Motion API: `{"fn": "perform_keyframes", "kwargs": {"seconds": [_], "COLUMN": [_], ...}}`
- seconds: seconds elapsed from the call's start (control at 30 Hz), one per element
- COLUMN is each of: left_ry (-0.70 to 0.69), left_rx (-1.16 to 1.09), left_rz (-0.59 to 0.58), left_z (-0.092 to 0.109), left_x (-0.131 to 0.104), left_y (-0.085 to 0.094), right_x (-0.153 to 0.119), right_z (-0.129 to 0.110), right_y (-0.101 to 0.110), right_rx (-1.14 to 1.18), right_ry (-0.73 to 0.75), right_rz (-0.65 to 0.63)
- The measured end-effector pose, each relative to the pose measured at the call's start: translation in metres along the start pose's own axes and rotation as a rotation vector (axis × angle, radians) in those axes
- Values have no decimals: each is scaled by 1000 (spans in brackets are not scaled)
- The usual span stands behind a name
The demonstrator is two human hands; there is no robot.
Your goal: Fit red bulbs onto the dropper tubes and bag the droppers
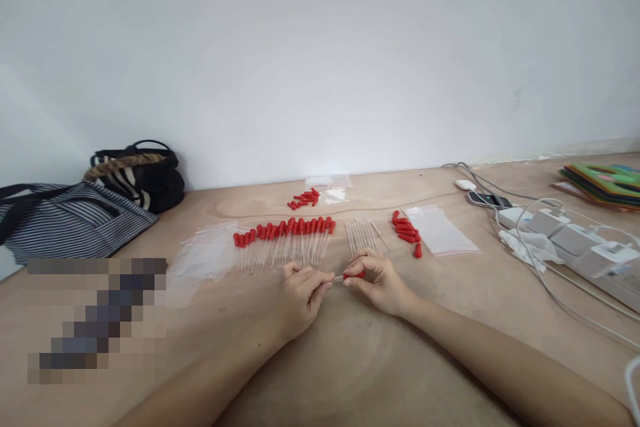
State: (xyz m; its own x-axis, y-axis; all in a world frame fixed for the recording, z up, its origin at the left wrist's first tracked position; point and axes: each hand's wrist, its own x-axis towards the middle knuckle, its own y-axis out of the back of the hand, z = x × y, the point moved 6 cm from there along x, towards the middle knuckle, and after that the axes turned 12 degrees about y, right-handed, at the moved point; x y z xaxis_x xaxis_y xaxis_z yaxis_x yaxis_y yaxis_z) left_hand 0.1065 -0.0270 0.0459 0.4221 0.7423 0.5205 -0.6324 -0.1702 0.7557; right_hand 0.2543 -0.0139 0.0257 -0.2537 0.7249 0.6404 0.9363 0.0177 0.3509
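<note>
Clear tube [339, 279] spans the short gap between the two hands, low over the near part of the table [320, 360], with a red bulb [354, 275] at its right end; the left hand [303, 290] pinches the tube between thumb and fingers, close to the bulb, probably because a slim piece bends or slips less when gripped short; the right hand [383, 283] grasps the bulb by thumb and fingertips, which seems to keep it in line with the tube; how far the tube sits inside the bulb, if at all, the fingers hide too well to say.

Just beyond the hands, bare tubes [363, 233] lie side by side, pointing roughly toward the person, presumably so that single ones lift off easily; to their right, loose red bulbs [404, 230] lie in a small cluster, near the right hand and handy for it, with one bulb [418, 251] a little nearer the person; to their left, a row of bulb-topped tubes [285, 229] lies with the red ends away from the person, an order that likely keeps them easy to count.

Farther out, clear bags [205, 257] lie left of the row and a white bag [443, 230] beside the loose bulbs; toward the wall [320, 67], more red bulbs [303, 199] lie by another clear bag [335, 193], apart from the rest.
</note>
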Motion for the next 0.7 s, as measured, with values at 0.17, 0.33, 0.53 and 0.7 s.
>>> {"fn": "perform_keyframes", "kwargs": {"seconds": [0.17, 0.33, 0.53, 0.7], "left_ry": [-29, -25, 37, 114], "left_rx": [1, 4, -14, -64], "left_rz": [-1, -13, -47, -94], "left_z": [3, 1, -2, -4], "left_x": [0, -1, 0, 3], "left_y": [2, -1, -2, -2], "right_x": [-1, 0, 2, 2], "right_z": [-6, -10, -11, -5], "right_y": [0, 0, 0, -1], "right_rx": [-43, -90, -45, 58], "right_ry": [65, 120, 116, 9], "right_rz": [-8, -24, -7, 32]}}
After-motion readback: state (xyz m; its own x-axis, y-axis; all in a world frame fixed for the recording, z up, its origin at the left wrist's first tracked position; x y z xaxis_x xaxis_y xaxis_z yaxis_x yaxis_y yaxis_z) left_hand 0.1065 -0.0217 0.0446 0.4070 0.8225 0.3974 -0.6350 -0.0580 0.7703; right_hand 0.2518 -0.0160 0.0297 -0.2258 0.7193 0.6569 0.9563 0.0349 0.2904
